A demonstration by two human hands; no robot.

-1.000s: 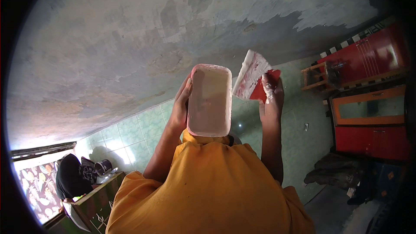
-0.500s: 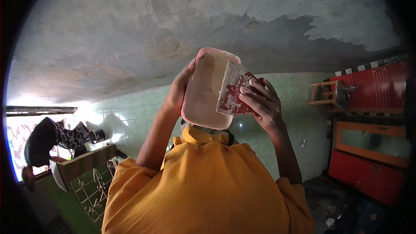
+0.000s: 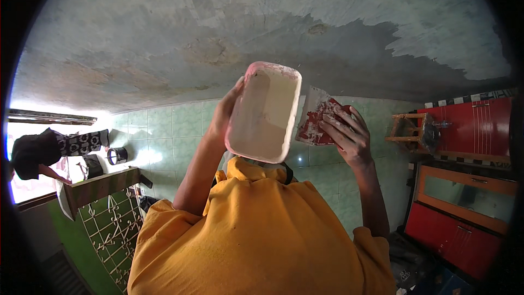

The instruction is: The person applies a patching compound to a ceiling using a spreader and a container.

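Note:
A pink rectangular plastic tub (image 3: 263, 114) with off-white paste smeared inside and along its rim is held up in front of me. My left hand (image 3: 229, 109) grips it by its left side, fingers closed round the edge. Just right of the tub, my right hand (image 3: 349, 134) is closed on a red flat scraper (image 3: 314, 125) caked with whitish paste. A small gap separates the scraper's blade from the tub's rim. Beyond both rises a grey wall (image 3: 218, 16), patchy with lighter coating and a rough brownish spot.
At far left, a person in dark clothes (image 3: 35, 155) is near a black bucket (image 3: 117, 156) on green floor tiles (image 3: 185, 123). A metal grille (image 3: 112, 218) stands at lower left. Right of me are a wooden stool (image 3: 406, 131) and red cabinets (image 3: 469, 120).
My right hand has drawn the scraper away from the tub's right rim, moving right. The tub has barely moved. The person at far left has shifted posture.

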